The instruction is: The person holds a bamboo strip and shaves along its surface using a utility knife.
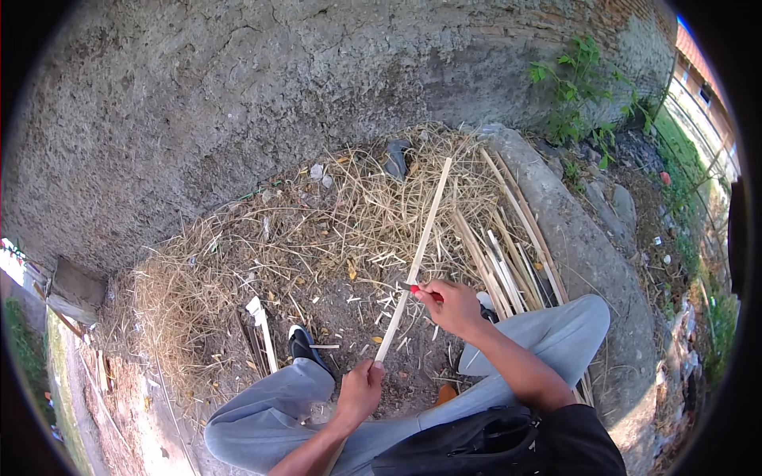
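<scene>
My left hand is closed around the near end of a long pale wooden strip, which slants up and away to the right between my knees. In my closed right hand is a small knife with a red handle. Its dark blade meets the strip partway along its length. Pale shavings lie scattered on the dirt below. How the fingers wrap the knife handle is partly hidden.
Several wooden strips lie at my right beside a concrete ledge. Dry straw covers the ground up to a rough wall. A grey shoe-like object rests near the wall. Another pale wood piece lies by my left shoe.
</scene>
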